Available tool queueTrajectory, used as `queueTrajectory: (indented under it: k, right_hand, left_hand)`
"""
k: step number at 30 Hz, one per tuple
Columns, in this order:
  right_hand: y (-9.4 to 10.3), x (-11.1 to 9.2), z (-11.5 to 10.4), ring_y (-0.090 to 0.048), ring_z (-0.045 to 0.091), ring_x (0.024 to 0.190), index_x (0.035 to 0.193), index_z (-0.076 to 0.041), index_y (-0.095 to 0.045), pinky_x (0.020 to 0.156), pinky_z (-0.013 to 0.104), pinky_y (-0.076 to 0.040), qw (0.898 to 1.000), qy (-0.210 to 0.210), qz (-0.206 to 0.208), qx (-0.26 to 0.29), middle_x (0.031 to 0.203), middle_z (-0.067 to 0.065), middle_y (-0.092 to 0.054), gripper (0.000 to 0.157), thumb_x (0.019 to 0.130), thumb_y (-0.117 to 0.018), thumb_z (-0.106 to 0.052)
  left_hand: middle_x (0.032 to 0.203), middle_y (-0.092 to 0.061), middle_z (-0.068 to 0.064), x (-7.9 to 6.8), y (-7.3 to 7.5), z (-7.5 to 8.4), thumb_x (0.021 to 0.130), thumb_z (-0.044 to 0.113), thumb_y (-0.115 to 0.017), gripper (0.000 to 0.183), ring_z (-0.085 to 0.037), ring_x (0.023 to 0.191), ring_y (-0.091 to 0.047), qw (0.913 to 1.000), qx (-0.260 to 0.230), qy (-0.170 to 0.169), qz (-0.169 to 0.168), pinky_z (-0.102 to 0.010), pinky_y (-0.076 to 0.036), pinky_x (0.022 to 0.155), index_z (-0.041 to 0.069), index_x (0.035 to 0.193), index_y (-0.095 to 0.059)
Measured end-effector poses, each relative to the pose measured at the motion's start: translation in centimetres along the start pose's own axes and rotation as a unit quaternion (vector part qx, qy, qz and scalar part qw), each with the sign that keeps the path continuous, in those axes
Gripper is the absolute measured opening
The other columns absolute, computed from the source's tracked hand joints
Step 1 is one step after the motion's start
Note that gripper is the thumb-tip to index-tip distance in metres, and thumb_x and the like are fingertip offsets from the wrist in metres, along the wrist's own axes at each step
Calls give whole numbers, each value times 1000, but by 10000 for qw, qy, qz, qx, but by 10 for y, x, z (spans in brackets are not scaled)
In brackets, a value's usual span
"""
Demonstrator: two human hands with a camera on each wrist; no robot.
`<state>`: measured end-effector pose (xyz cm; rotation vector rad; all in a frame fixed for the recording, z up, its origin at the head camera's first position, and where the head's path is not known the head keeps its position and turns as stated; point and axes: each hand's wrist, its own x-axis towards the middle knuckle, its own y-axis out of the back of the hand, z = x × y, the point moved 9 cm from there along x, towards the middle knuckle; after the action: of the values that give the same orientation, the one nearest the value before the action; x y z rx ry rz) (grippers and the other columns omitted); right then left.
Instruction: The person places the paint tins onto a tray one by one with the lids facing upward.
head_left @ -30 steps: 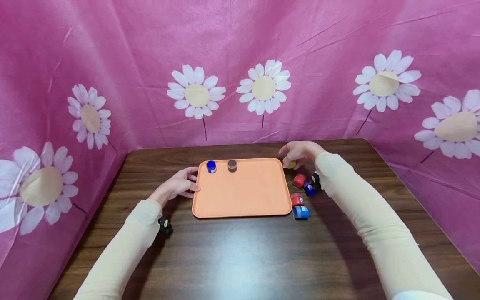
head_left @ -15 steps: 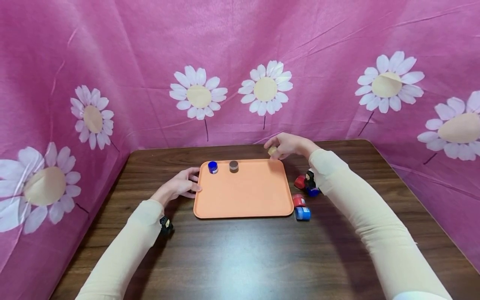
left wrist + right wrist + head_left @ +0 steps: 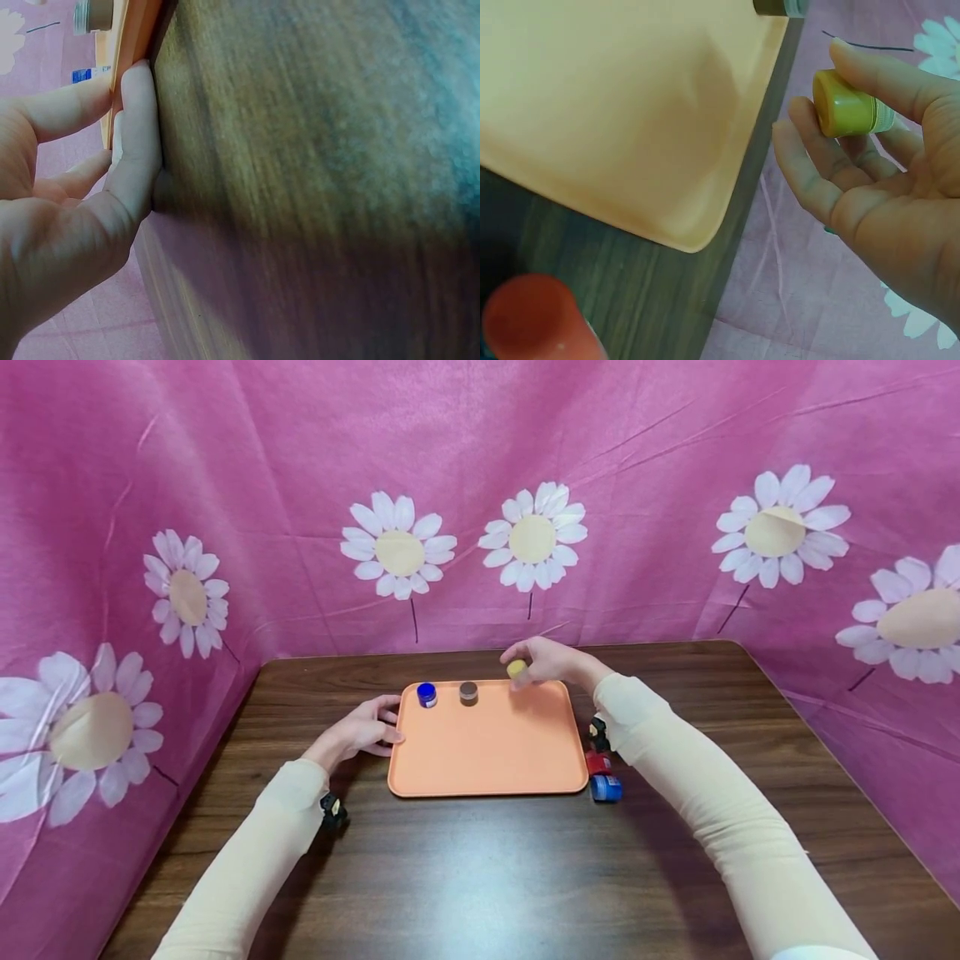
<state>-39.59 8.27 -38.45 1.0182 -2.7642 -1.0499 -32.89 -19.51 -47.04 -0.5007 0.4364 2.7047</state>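
Note:
My right hand (image 3: pixel 551 662) pinches a small yellow paint jar (image 3: pixel 847 105) between thumb and fingers, over the back edge of the orange tray (image 3: pixel 487 752). My left hand (image 3: pixel 360 727) grips the tray's left rim, its thumb on the rim and other fingers against the side, as the left wrist view shows. On the tray, along its back edge, stand a blue-lidded paint jar (image 3: pixel 427 695) and a brown paint jar (image 3: pixel 468 693) to the right of it.
Right of the tray, a red paint jar (image 3: pixel 598 763) and a light blue paint jar (image 3: pixel 606 788) lie on the wooden table (image 3: pixel 465 868). The right sleeve and wrist camera cover the spot behind them. A pink flowered cloth (image 3: pixel 465 427) hangs around the table.
My right hand has lifted the yellow paint jar from beside the tray's back right corner and carried it left over the back edge. The left hand stays on the rim.

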Motion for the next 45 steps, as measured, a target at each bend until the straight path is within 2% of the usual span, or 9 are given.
queueTrajectory:
  k: [4, 9, 14, 21, 25, 30, 34, 38, 45]
  right_hand:
    - [-3, 3, 5, -55, 15, 87, 129, 11, -60, 78, 21, -49, 9995, 47, 254, -173, 119, 19, -64, 52, 82, -80, 0]
    - [-8, 8, 16, -58, 14, 87, 129, 10, -60, 79, 22, -51, 9977, -171, 589, 304, 113, 15, -65, 53, 82, -81, 1]
    - [-14, 12, 26, -59, 14, 87, 132, 10, -59, 77, 23, -53, 9939, -456, 736, 684, 109, 15, -65, 54, 83, -80, 1]
    - [-13, 9, 34, -62, 15, 83, 129, 9, -63, 80, 25, -55, 9920, -712, 941, 439, 101, 13, -70, 53, 82, -82, -4]
    - [-13, 10, 45, -63, 12, 77, 127, 8, -65, 77, 26, -56, 9914, -854, 921, 366, 94, 9, -72, 51, 81, -83, -5]
    - [-17, 13, 45, -58, 13, 69, 128, 5, -64, 67, 30, -54, 9921, -662, 794, 705, 90, 5, -68, 49, 84, -82, -4]
    - [-21, 15, 41, -53, 12, 67, 128, 4, -64, 61, 27, -48, 9931, -448, 721, 809, 90, 3, -65, 48, 83, -82, -2]
    - [-24, 16, 41, -53, 11, 74, 125, 4, -66, 63, 23, -45, 9950, -317, 648, 689, 91, 4, -66, 45, 82, -82, 0]
    - [-26, 16, 38, -58, 15, 89, 122, 5, -66, 76, 22, -48, 9966, -185, 535, 593, 101, 13, -70, 44, 82, -81, 5]
  left_hand:
    - [132, -43, -26, 0, 0, 0, 88, -8, -68, 88, -24, 91, -64, 10000, -5, 18, -6, -42, -62, 77, 5, 160, -20]
    - [131, -43, -25, -2, 2, 0, 87, -8, -67, 87, -23, 90, -64, 10000, 19, 5, 34, -41, -62, 76, 4, 160, -21]
    - [132, -43, -26, -1, 1, 0, 87, -8, -67, 88, -24, 91, -64, 10000, -26, 2, -15, -41, -62, 76, 4, 160, -21]
    - [133, -43, -26, -1, 1, 0, 88, -9, -67, 87, -24, 92, -64, 10000, -23, 12, 20, -42, -62, 76, 4, 160, -21]
    - [132, -42, -26, 0, 0, 0, 88, -8, -67, 88, -24, 92, -63, 10000, -20, -6, -24, -42, -62, 77, 4, 160, -20]
    - [132, -43, -25, -2, 2, 1, 88, -8, -67, 87, -23, 92, -63, 10000, -5, 0, 15, -42, -62, 77, 5, 160, -20]
    - [131, -43, -26, -5, 2, 2, 88, -8, -67, 87, -24, 92, -64, 10000, 20, 14, 31, -42, -62, 78, 5, 160, -21]
    - [132, -42, -26, -6, 0, 3, 87, -8, -66, 87, -24, 93, -63, 10000, 27, 13, 14, -44, -62, 79, 5, 160, -21]
    - [131, -42, -25, -5, -1, 4, 87, -8, -67, 87, -24, 92, -63, 10000, 5, -19, 24, -43, -62, 78, 4, 160, -22]
